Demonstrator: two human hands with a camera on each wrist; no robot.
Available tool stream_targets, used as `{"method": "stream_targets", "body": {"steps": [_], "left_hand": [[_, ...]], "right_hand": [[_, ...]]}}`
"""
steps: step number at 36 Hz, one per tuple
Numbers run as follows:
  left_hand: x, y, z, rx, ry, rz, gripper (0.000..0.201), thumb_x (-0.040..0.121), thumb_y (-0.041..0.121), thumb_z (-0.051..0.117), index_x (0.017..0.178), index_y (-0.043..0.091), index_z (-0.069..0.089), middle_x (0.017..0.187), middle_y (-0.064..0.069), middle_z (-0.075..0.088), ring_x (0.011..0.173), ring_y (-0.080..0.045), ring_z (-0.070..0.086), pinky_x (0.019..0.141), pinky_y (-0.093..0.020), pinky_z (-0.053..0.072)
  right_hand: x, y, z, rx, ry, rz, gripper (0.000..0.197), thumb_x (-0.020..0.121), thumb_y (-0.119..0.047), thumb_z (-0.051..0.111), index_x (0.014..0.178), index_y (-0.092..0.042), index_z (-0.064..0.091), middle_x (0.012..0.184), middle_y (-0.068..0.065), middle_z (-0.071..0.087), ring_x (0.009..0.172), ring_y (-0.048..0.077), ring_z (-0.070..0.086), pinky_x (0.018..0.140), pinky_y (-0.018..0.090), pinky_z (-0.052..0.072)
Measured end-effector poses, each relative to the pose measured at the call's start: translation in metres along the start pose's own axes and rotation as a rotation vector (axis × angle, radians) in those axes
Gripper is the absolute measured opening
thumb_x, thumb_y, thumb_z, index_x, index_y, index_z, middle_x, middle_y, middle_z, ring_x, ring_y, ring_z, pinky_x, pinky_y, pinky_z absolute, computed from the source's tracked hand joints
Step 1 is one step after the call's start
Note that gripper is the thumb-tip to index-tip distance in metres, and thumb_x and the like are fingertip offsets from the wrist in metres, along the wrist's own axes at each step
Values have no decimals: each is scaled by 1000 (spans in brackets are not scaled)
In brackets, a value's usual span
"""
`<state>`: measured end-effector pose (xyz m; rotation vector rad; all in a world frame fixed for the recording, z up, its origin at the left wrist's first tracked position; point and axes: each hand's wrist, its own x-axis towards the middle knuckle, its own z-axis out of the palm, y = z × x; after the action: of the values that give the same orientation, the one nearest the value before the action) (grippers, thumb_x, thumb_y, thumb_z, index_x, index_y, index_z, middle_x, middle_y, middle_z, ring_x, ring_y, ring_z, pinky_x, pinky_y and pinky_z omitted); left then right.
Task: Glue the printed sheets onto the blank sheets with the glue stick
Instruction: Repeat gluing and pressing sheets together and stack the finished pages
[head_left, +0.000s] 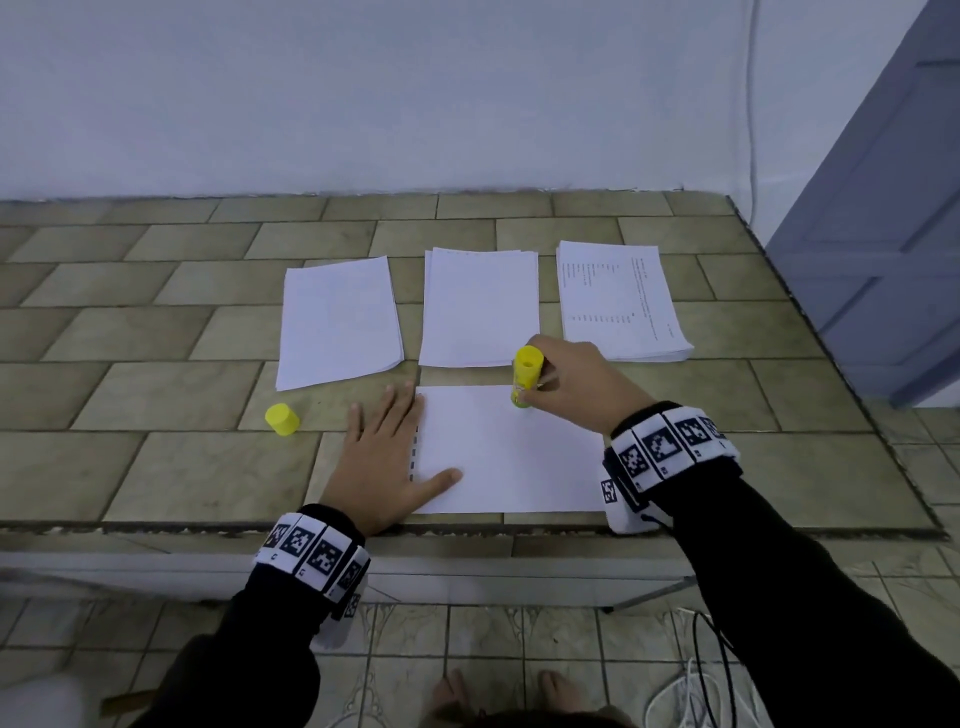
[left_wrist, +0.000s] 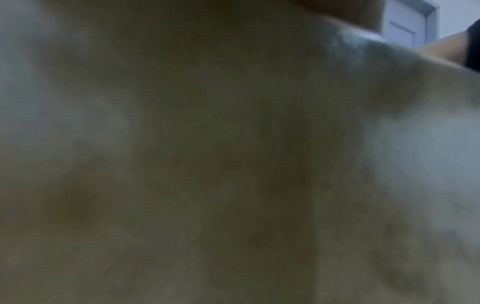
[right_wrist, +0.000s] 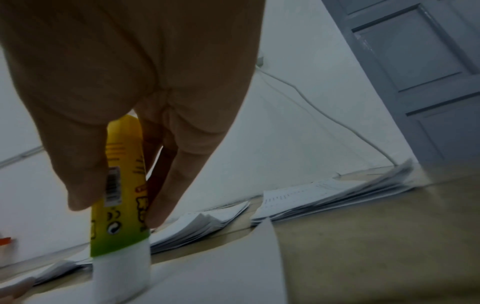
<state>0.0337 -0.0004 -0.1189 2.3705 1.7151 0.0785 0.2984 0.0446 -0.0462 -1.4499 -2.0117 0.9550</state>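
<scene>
- My left hand (head_left: 387, 457) lies flat at the near-left edge of the sheet (head_left: 498, 457) in front of me, fingers (head_left: 393, 405) straight and spread, thumb on the paper, pinning it to the desk (head_left: 182, 457). My left wrist view is only a dim blur and adds nothing.
- That sheet lies blank side up, with dark marks just showing along its left edge, so I judge it a printed page turned over for gluing.
- My right hand (head_left: 576, 389) grips the glue stick (head_left: 524, 382) upright, fingers curled round the barrel, its white tip pressed to the far part of the sheet. I judge I am mid-way through spreading glue on this page.
- Left of the sheet, the yellow cap (head_left: 282, 419) sits alone on the desk.
- Beyond the sheet lie three piles: left pile (head_left: 340, 319), middle pile (head_left: 480, 306), both showing white; printed pile (head_left: 621, 301) to the far right.
- I cannot tell whether the left pile holds finished pairs. The printed pile is thick, so plenty remains.
</scene>
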Motion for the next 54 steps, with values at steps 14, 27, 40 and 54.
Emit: {"method": "stream_targets", "body": {"steps": [14, 27, 40, 54], "left_hand": [[1, -1, -8, -33, -74, -12, 115, 71, 80, 14, 156, 4, -1, 164, -5, -15, 150, -15, -14, 121, -47, -11], [3, 0, -10, -71, -106, -31, 119, 66, 82, 15, 156, 5, -2, 164, -4, -15, 150, -14, -16, 120, -45, -14], [5, -4, -12, -142, -118, -48, 124, 62, 86, 22, 157, 9, 0, 165, 1, -11, 149, -9, -16, 118, -41, -16], [-1, 3, 2, 76, 23, -9, 108, 78, 73, 13, 155, -2, 7, 164, -15, -1, 152, -25, -1, 121, -54, 0]], "right_hand": [[-54, 8, -10, 115, -132, -65, 16, 76, -4, 75, 89, -8, 68, 90, -7, 69, 81, 11, 66, 74, 22, 57], [-53, 9, -22, 35, -124, -66, 16, 76, -7, 75, 86, -18, 69, 89, -5, 70, 83, 13, 67, 79, 35, 58], [-6, 28, -34, -10, 107, 39, 17, 76, -6, 74, 77, -9, 58, 85, 7, 70, 83, 22, 70, 82, 45, 55], [-31, 26, -46, -856, 60, 123, 30, 84, -39, 65, 110, -23, 61, 104, -3, 66, 99, 18, 56, 87, 35, 39]]}}
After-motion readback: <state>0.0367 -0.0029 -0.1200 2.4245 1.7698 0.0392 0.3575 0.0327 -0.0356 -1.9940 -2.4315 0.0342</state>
